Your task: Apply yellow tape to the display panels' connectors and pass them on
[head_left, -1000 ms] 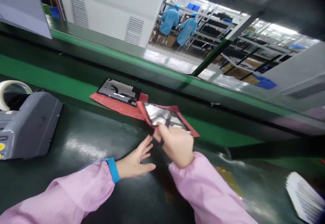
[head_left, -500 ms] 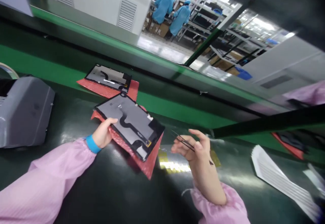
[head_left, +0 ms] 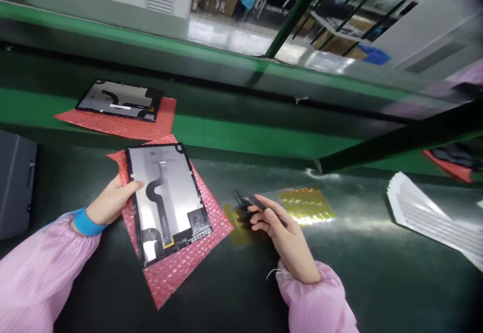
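Note:
My left hand (head_left: 113,197), with a blue band at the wrist, grips the left edge of a display panel (head_left: 177,182) together with the red bubble wrap (head_left: 181,270) beneath it. The panel's silver back faces up, with a dark flex cable (head_left: 160,207) curving down it. In my right hand (head_left: 281,232) are dark tweezers (head_left: 260,203), their tips pointing up and left. Those tips hover near a clear sheet with yellow film pieces (head_left: 305,204); whether they touch it I cannot tell.
Another display panel (head_left: 121,100) lies on red bubble wrap (head_left: 158,124) at the back left. A grey machine (head_left: 15,182) stands at the far left. White ridged strips (head_left: 426,212) lie on the right, below a dark slanted post (head_left: 396,132).
The held panel has come left and turned more upright in view. My right hand has turned over, lowering the tweezers toward the yellow film. The view has tilted down.

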Tool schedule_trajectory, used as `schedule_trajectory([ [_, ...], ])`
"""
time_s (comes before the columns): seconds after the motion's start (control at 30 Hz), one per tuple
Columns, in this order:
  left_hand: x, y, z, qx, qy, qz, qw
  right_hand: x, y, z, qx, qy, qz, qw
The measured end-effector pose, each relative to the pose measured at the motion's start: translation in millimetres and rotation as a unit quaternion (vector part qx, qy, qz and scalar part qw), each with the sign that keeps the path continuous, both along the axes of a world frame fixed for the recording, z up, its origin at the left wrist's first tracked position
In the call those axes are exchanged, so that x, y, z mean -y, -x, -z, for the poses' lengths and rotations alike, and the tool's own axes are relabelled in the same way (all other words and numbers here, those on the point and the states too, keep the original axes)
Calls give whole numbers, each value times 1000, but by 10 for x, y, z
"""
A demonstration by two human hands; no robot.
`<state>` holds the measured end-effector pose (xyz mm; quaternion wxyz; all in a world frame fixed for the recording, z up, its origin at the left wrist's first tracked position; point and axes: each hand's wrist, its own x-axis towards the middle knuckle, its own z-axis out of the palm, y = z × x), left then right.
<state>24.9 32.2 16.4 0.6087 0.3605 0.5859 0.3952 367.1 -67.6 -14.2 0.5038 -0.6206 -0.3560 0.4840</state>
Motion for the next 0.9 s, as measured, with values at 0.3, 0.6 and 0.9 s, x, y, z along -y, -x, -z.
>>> schedule_trajectory([
  [0.3,231,153,149,-254,-236,95,933,85,19,-11,77,-24,46,996],
  [0.6,393,294,45,-394,-446,330,733,56,74,-92,164,-10,-16,986],
  [0.9,463,267,147,-373,-464,480,644,43,77,-99,135,17,-24,990],
])
